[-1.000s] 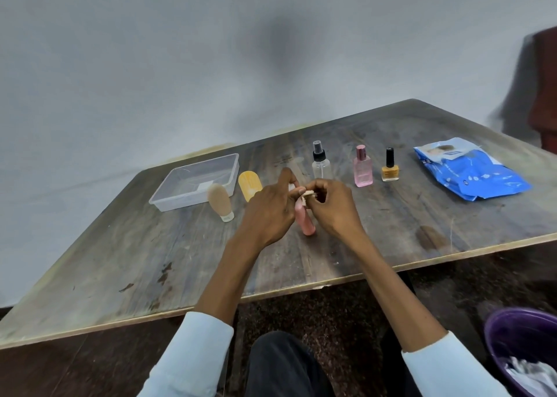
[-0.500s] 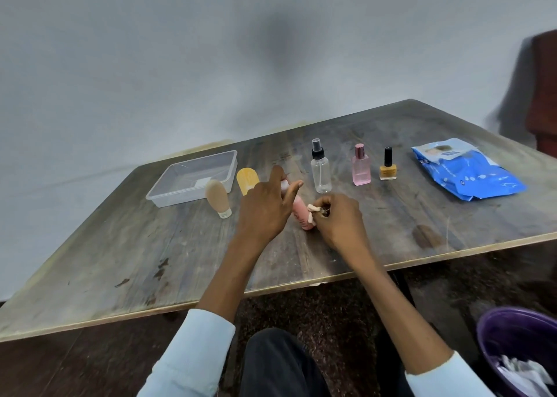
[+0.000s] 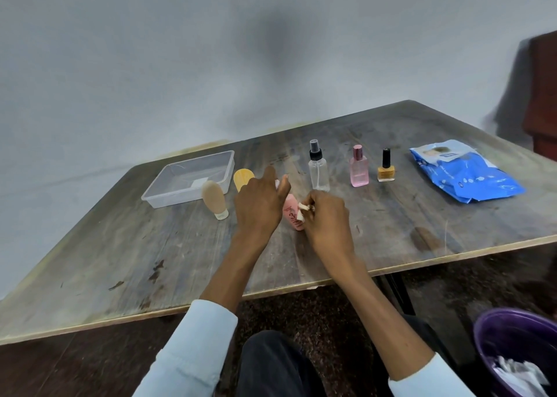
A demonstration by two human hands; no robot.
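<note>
Worn wooden table (image 3: 391, 246), centre frame: right hand (image 3: 327, 216) pinches small white wad (image 3: 302, 212) against pink bottle (image 3: 291, 206), which stands tilted on tabletop. Left hand (image 3: 259, 206) grips bottle's top between thumb and fingers. Bottle likely light, smooth plastic, slippery; best steadied near cap. Spray bottle (image 3: 318, 170) just behind.

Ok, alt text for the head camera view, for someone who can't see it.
A person's left hand holds a tilted pink bottle at a worn wooden table while the right hand pinches a small white wad against it. Behind them stand a spray bottle, a perfume bottle and nail polish.
</note>
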